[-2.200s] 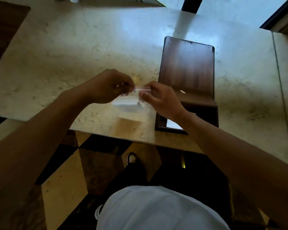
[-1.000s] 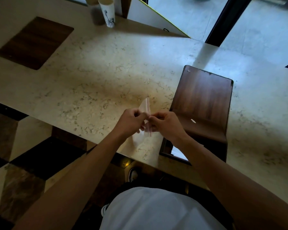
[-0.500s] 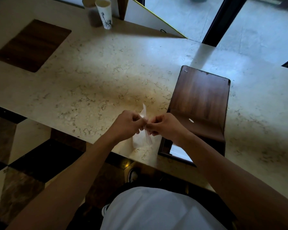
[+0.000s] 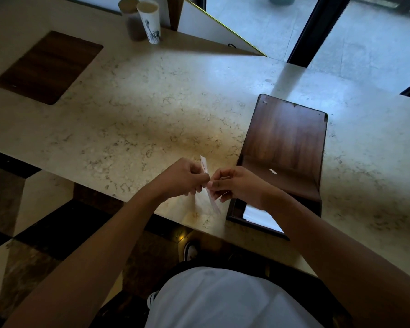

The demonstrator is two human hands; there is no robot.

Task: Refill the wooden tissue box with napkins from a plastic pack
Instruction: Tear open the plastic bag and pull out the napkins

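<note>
Thin clear plastic pack, flat and crinkly, seen nearly edge-on, held just above the near edge of the desk. Top strip sticking up above the knuckles, lower part hanging below toward the stone. Contents hard to tell, pale and translucent. Left hand pinching the pack from the left, fingers curled shut on the film. Right hand pinching the same strip from the right, thumb and forefinger closed on it; the two hands almost touching.

Wooden tissue box just right of the hands, at the near edge of the desk: dark walnut grain, rectangular, rounded corners, lid flipped open and lying flat toward the far side. White napkins showing in the open near end, partly hidden by the right wrist. Small white scrap on the inside of the box.

Desk of beige polished marble, veined, glossy with window glare toward the far right. Dark wooden rectangular inlay or mat near the far left corner. Two paper cups at the far edge, one plain brown, one white with ink print. Checkered dark and tan floor below the near edge. White shirt at the bottom.
</note>
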